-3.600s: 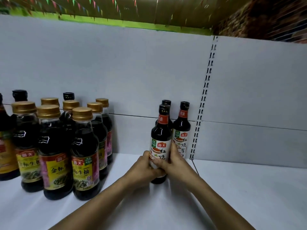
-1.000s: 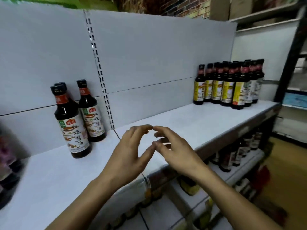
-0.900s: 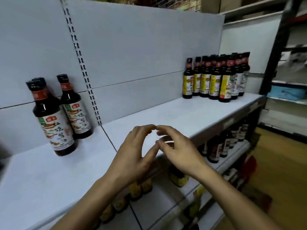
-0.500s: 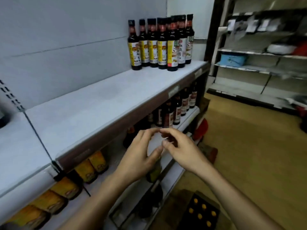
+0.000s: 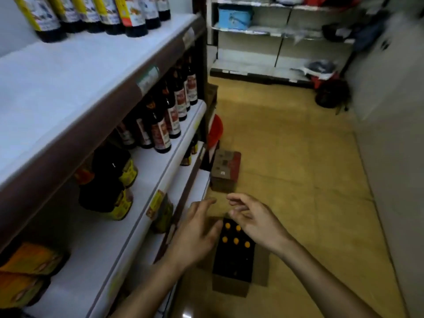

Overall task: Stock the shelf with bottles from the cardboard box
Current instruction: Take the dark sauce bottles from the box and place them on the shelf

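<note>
The open brown cardboard box (image 5: 229, 288) sits on the yellowish tiled floor (image 5: 298, 157) at about six o'clock in the view, close by the foot of the shelving. In it stand dark bottles with orange caps (image 5: 236, 241), five caps showing at the box's twelve o'clock end. Both hands hover over it empty: the left hand (image 5: 195, 235) with fingers loosely spread, the right hand (image 5: 254, 223) with fingers lightly curved round nothing. The bottles are probably full, so weighty, rigid, smooth and breakable (glass is only a guess in this light). A grip round the neck under the cap, with support under the base, looks safest. The white top shelf board (image 5: 68, 72) at ten o'clock has bare room beside a row of yellow-labelled bottles (image 5: 91, 12). A closed brown carton (image 5: 226, 171) lies at twelve o'clock from the box.
</note>
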